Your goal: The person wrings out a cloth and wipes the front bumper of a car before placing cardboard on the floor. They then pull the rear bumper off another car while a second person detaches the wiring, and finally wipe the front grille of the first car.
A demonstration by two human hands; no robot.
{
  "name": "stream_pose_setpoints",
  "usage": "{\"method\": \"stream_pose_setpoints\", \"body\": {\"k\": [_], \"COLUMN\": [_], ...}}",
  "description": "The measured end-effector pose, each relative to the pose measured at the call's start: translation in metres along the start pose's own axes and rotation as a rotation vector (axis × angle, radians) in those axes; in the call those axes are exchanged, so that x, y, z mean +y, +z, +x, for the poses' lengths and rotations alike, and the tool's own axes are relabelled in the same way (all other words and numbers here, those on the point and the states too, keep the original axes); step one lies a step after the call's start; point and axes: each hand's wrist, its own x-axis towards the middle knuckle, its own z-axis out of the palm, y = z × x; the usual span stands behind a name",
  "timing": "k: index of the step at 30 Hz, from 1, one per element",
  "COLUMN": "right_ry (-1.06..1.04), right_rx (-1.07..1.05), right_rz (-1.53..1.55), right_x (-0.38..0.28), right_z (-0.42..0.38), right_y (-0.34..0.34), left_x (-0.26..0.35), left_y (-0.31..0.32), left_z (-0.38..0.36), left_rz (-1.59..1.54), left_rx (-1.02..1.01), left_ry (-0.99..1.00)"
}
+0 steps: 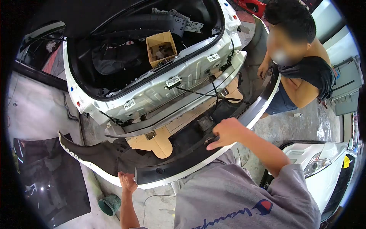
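A car bumper (110, 156), white outside and dark inside, curves across in front of my body, below the rear of a white car (148, 93). A black trim strip (179, 162) runs along its near edge. At the left end of that strip, my left hand (127, 181) is closed around the bumper's edge. My right hand (230, 133) grips the edge farther right, fingers folded over and thumb lying along the black strip. The undersides of both grips are hidden. Dark cables (194, 92) run from the car toward the bumper.
At right a co-worker (301, 72) leans over the bumper's far end, one hand near it. An open cardboard box (162, 47) sits in the trunk. Flattened cardboard (162, 143) lies under the car's rear. A green bucket (109, 204) and a white car part with headlight (316, 168) are nearby.
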Motion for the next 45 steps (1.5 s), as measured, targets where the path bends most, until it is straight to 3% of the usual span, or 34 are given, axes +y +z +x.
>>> {"method": "stream_pose_setpoints", "body": {"k": [6,9,12,19,26,28,37,45], "right_ry": [0.103,0.028,0.057,0.058,0.046,0.051,0.097,0.018], "right_rx": [0.024,0.158,0.134,0.109,0.17,0.153,0.113,0.245], "right_rz": [-0.073,-0.015,-0.016,-0.022,-0.078,-0.086,-0.039,-0.112], "right_x": [0.018,0.023,0.017,0.0,-0.002,0.0,0.004,0.009], "right_z": [-0.01,-0.022,-0.026,-0.029,-0.04,-0.042,-0.042,-0.044], "right_y": [0.01,0.015,0.007,-0.007,-0.003,-0.002,-0.001,0.009], "left_x": [0.0,0.013,0.019,0.013,0.015,0.019,0.03,0.025], "left_y": [0.013,0.003,-0.005,-0.028,-0.012,-0.016,-0.019,-0.013], "left_z": [-0.003,-0.003,-0.002,-0.005,-0.015,-0.013,-0.011,-0.012], "left_rz": [0.096,0.021,0.045,0.058,0.037,0.034,0.041,0.006], "left_rx": [-0.132,-0.124,-0.162,-0.12,-0.086,-0.021,-0.021,0.027], "left_ry": [-0.039,-0.08,-0.115,-0.104,-0.126,-0.051,-0.118,-0.041]}}
